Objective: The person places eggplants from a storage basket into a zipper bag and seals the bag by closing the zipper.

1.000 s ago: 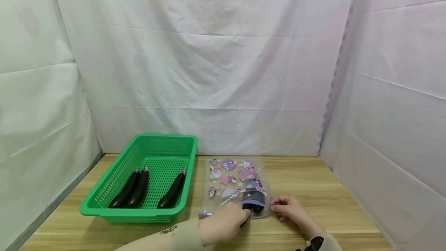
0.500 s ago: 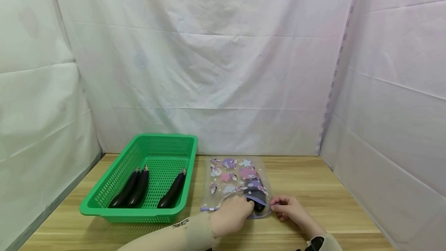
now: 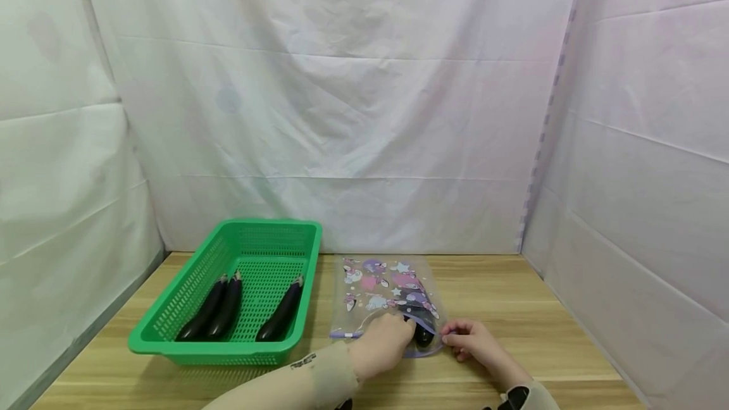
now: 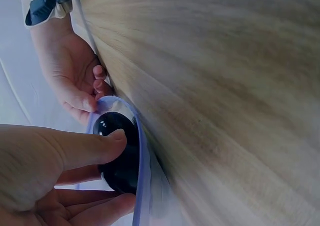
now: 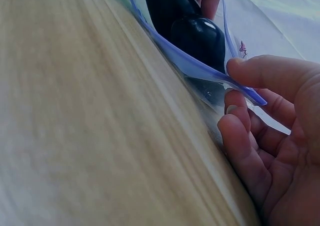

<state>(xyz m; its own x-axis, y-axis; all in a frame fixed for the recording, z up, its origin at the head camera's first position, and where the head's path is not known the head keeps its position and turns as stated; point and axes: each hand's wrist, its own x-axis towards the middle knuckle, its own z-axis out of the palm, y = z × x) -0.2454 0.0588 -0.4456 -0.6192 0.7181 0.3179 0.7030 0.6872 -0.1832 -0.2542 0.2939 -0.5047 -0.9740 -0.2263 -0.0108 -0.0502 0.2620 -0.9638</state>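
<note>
A clear printed zip bag [image 3: 355, 320] with a purple-edged mouth lies flat on the table. Two dark eggplants are in its right side; the end of one eggplant [image 5: 200, 38] shows at the mouth in the right wrist view. Beside it my left hand [image 3: 383, 345] reaches into the opening and grips the other eggplant [image 5: 167, 8], thumb on one side and fingers on the other. At the bag's right corner, my right hand [image 3: 477, 345] pinches the purple edge between thumb and fingers. The far ends of both eggplants are blurred by the bag's print.
To the left stands a green plastic basket [image 3: 199, 348] with three eggplants [image 3: 281, 313] in it. White cloth [image 3: 353, 112] hangs behind and on both sides of the wooden table [image 3: 547, 347].
My left hand has moved forward and slightly right, pushing its eggplant deeper into the bag. My right hand has stayed at the bag's corner.
</note>
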